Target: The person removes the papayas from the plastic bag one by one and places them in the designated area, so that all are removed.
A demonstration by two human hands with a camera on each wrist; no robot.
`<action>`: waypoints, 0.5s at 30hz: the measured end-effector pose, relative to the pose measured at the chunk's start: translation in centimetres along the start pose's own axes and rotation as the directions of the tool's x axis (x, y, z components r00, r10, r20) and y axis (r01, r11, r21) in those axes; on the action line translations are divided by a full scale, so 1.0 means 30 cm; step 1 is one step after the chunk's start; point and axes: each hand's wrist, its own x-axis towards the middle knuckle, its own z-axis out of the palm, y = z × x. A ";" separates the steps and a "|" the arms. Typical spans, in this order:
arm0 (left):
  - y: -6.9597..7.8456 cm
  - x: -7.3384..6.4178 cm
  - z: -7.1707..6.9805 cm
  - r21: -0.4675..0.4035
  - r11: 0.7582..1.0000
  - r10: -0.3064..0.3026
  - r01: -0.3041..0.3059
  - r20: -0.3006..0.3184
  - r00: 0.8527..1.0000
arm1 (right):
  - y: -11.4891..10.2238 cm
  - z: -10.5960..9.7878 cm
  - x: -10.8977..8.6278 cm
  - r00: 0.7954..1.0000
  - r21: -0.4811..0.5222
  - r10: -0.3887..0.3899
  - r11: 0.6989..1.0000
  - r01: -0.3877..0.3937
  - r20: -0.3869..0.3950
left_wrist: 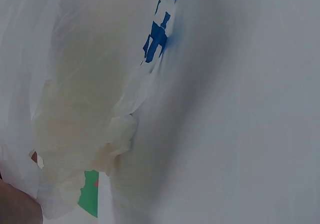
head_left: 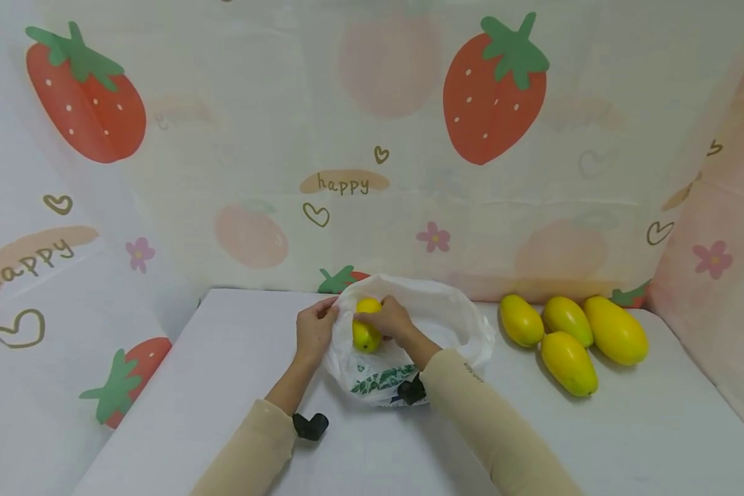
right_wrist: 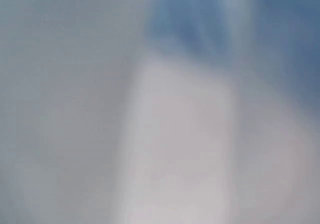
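A white plastic bag [head_left: 452,313] with green and blue print lies on the table, its mouth spread wide. My left hand [head_left: 314,334] pinches the bag's rim at its left side. Inside the mouth, close to that rim, my right hand [head_left: 398,321] grips a yellow mango [head_left: 366,337], fingers lying across its middle. The left wrist view shows the bag's thin side [left_wrist: 85,84] with blue print, and a bit of the left hand [left_wrist: 20,206] at the lower left corner. Only blurred white and blue surfaces fill the right wrist view.
Several yellow mangoes [head_left: 569,364] lie grouped on the table to the right of the bag. The white tabletop [head_left: 223,386] ends at a fabric backdrop [head_left: 403,207] printed with strawberries. Black wrist camera mounts [head_left: 311,427] stick out by both sleeves.
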 end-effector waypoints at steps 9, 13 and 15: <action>0.003 -0.001 -0.002 -0.006 1.000 -0.003 0.003 -0.006 1.000 | -0.004 -0.003 -0.006 1.000 0.041 0.025 0.999 -0.025 0.005; 0.005 0.004 -0.005 -0.012 1.000 -0.002 0.002 -0.009 1.000 | -0.007 -0.014 -0.015 1.000 0.013 0.000 1.000 0.000 0.006; 0.007 0.010 -0.007 -0.014 1.000 0.001 -0.001 -0.015 1.000 | -0.009 -0.022 -0.019 1.000 -0.015 -0.028 0.999 0.028 0.004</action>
